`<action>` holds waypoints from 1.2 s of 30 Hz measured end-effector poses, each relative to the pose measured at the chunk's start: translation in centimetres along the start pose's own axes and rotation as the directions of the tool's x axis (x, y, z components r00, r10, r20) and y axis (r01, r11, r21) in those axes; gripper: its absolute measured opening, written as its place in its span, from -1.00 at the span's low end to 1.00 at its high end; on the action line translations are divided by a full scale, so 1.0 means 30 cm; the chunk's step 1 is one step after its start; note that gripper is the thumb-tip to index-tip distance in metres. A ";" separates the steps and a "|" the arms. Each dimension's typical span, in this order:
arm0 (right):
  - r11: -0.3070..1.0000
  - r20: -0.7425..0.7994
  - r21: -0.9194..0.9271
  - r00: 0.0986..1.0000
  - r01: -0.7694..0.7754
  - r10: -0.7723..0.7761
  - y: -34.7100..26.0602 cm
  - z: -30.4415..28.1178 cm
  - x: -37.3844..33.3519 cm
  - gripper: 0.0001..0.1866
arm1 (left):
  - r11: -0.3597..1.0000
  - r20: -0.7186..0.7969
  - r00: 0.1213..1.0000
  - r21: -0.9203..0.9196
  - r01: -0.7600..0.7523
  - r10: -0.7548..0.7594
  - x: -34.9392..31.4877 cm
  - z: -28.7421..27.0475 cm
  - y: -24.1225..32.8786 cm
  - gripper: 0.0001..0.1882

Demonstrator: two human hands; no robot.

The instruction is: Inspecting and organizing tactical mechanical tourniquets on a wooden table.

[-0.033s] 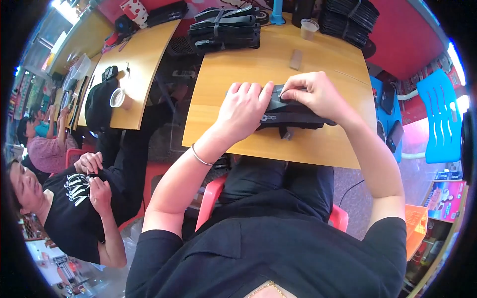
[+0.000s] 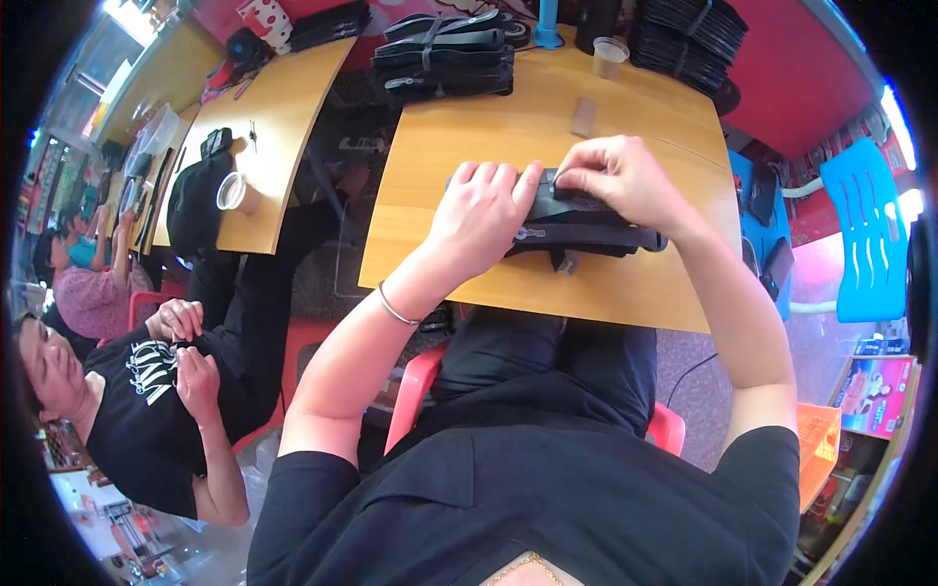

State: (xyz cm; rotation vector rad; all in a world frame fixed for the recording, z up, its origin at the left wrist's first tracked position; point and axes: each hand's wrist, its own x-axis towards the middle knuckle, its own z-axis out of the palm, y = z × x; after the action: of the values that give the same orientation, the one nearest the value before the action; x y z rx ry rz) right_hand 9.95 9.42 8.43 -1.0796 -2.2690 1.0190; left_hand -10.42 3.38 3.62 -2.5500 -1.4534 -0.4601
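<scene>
Black bundle (image 2: 601, 236) of flat, layered pieces lies near the front edge of the wooden tabletop (image 2: 430, 146), under both of the person's hands. The left hand (image 2: 481, 210) rests palm down over its left end, fingers side by side and slightly bent; whether they grip or only press cannot be told. The right hand (image 2: 611, 183) has thumb and forefinger pinched together on a small dark part at the top of the bundle, the exact piece being hidden by the fingers.

The work on this bundle looks partway along: the layers are gathered and lying together, but a short grey strap end (image 2: 564, 262) hangs loose at the near side and the hands are busy above it, so it does not seem finished. At the back of the tabletop, a left stack (image 2: 445, 68) and a right stack (image 2: 690, 44) of dark pieces each have a band around them and look done. How many others are left cannot be judged.

As for writing, there is a small pale mark on the bundle's near face, partly covered by the left hand, and a light label on the left stack. A co-worker's black shirt (image 2: 127, 430) carries large white lettering, and a pink printed box (image 2: 882, 391) stands at far right
</scene>
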 end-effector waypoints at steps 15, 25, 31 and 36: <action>0.678 0.082 0.663 0.931 -0.318 0.356 0.189 -0.131 0.158 -0.70 | 0.966 -0.270 0.941 0.211 -0.146 0.202 -0.007 0.009 -0.024 -0.50; 0.934 0.566 0.290 0.825 -0.206 0.006 0.042 -0.079 0.103 -0.43 | 0.971 -0.335 0.916 0.164 -0.172 0.219 -0.029 0.058 -0.032 -0.52; 0.912 0.435 -0.110 0.844 0.396 -0.315 -0.024 -0.080 0.020 -0.01 | 0.977 -0.280 0.937 0.100 -0.187 0.208 -0.022 0.051 -0.059 -0.59; 0.799 0.208 -0.455 0.919 0.394 -0.335 -0.103 0.014 -0.060 -0.22 | 0.984 -0.218 0.960 0.003 -0.178 0.174 -0.013 0.040 -0.078 -0.62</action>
State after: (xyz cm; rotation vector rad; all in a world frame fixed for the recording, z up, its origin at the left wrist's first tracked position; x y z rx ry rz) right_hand 9.29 6.49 10.42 -0.7073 -2.7762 0.3578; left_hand -12.41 4.62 2.35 -2.5185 -1.1413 -0.7002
